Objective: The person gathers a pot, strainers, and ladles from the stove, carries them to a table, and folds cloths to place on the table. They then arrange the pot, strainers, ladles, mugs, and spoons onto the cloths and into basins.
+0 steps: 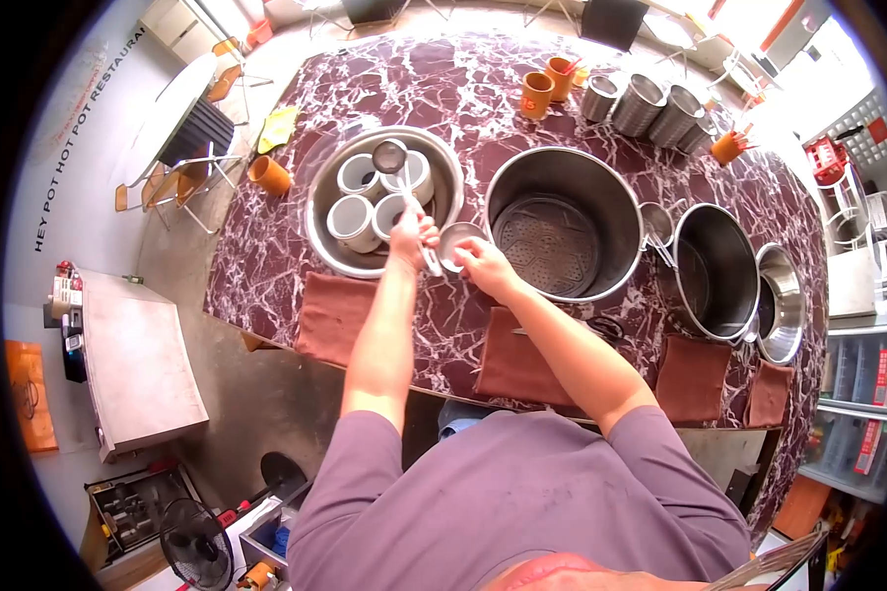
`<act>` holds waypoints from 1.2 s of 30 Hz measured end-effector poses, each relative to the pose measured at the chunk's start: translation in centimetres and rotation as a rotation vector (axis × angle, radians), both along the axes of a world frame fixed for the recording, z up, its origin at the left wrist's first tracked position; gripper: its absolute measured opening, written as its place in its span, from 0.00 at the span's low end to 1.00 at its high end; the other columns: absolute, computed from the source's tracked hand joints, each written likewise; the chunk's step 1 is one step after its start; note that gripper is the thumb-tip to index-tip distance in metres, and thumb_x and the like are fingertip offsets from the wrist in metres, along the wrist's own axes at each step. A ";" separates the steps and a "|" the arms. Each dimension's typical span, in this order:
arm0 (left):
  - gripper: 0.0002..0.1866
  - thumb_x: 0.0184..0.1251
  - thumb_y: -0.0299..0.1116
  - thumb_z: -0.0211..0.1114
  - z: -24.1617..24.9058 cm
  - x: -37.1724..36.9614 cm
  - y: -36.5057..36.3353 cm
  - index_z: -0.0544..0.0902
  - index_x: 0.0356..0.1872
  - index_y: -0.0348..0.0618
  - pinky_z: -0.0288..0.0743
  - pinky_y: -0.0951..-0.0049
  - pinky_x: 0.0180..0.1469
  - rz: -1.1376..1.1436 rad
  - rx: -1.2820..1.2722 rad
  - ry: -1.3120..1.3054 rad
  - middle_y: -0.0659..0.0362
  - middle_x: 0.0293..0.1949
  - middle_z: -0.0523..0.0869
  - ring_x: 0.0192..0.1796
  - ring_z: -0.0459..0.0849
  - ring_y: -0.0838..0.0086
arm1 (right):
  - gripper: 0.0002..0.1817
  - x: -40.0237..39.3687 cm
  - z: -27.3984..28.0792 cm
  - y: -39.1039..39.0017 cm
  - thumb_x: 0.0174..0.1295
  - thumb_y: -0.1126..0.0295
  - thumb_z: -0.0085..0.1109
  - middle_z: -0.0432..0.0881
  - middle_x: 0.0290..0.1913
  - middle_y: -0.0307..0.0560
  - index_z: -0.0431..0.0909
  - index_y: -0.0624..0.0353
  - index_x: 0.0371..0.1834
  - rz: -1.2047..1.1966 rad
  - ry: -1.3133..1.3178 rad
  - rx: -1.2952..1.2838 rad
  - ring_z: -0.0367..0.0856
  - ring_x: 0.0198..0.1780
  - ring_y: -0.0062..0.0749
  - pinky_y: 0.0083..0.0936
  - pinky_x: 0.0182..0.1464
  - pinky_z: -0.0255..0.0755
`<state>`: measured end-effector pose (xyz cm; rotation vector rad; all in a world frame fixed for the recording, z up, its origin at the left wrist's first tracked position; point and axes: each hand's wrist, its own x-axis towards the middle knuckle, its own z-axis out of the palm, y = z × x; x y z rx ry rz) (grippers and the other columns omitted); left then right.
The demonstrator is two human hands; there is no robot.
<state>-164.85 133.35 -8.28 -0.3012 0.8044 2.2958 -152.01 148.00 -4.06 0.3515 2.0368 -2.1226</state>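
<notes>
My left hand [414, 236] is closed around the handle of a metal ladle [389, 156], whose bowl lies over the white cups [352, 218] inside a wide steel basin [317, 219]. More handle ends stick out below that hand. Just right of it, my right hand [480, 264] has its fingers bent at the rim of a second ladle bowl [460, 236], between the basin and a large steel pot [601, 177]. Whether the fingers pinch that bowl is too small to tell.
Right of the large pot stand a strainer [656, 225], another pot [712, 271] and a steel bowl [781, 303]. Brown cloths [333, 317] line the near edge of the marble table [414, 89]. Orange cups [536, 96] and steel canisters [639, 104] stand at the far side.
</notes>
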 end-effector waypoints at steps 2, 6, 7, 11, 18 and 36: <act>0.20 0.79 0.51 0.43 -2.4 -0.2 0.5 0.68 0.30 0.50 0.60 0.78 0.21 0.061 -0.030 0.066 0.66 0.18 0.64 0.18 0.63 0.79 | 0.21 -3.5 -1.3 -2.6 0.62 0.56 0.64 0.82 0.35 0.49 0.74 0.66 0.42 -0.032 -0.015 0.154 0.80 0.38 0.30 0.28 0.41 0.75; 0.21 0.79 0.47 0.43 -2.6 -0.8 -0.2 0.68 0.26 0.48 0.65 0.74 0.26 0.201 -0.090 0.082 0.63 0.19 0.66 0.21 0.66 0.75 | 0.18 -6.6 -1.1 -4.8 0.63 0.60 0.64 0.79 0.34 0.49 0.71 0.63 0.41 -0.041 -0.037 0.220 0.78 0.35 0.29 0.28 0.39 0.74; 0.21 0.79 0.47 0.44 -3.0 -1.5 -0.4 0.68 0.26 0.48 0.65 0.74 0.26 0.208 -0.088 0.064 0.64 0.19 0.66 0.21 0.65 0.76 | 0.18 -7.1 -1.6 -4.9 0.63 0.61 0.64 0.80 0.36 0.50 0.70 0.63 0.41 0.004 0.029 0.309 0.78 0.36 0.28 0.27 0.39 0.74; 0.19 0.78 0.45 0.47 -5.2 -2.7 -0.8 0.75 0.29 0.47 0.72 0.74 0.32 0.147 -0.117 0.035 0.62 0.22 0.76 0.26 0.75 0.74 | 0.23 -9.4 -3.3 -6.1 0.61 0.62 0.57 0.80 0.48 0.68 0.68 0.68 0.53 0.051 -0.010 0.516 0.80 0.54 0.56 0.40 0.56 0.71; 0.17 0.78 0.43 0.48 -5.0 -3.0 0.5 0.78 0.33 0.44 0.74 0.74 0.37 0.181 -0.038 -0.073 0.61 0.26 0.81 0.29 0.79 0.74 | 0.16 -11.4 -2.1 -5.9 0.58 0.66 0.56 0.81 0.42 0.67 0.73 0.67 0.43 0.038 -0.083 0.789 0.81 0.47 0.57 0.41 0.50 0.73; 0.14 0.78 0.41 0.47 1.5 0.3 -7.4 0.77 0.36 0.46 0.52 0.80 0.13 -0.227 -0.335 0.149 0.69 0.14 0.62 0.12 0.58 0.82 | 0.20 9.8 6.4 15.3 0.61 0.77 0.47 0.75 0.28 0.37 0.71 0.64 0.58 -0.602 0.236 0.370 0.74 0.31 0.21 0.21 0.38 0.71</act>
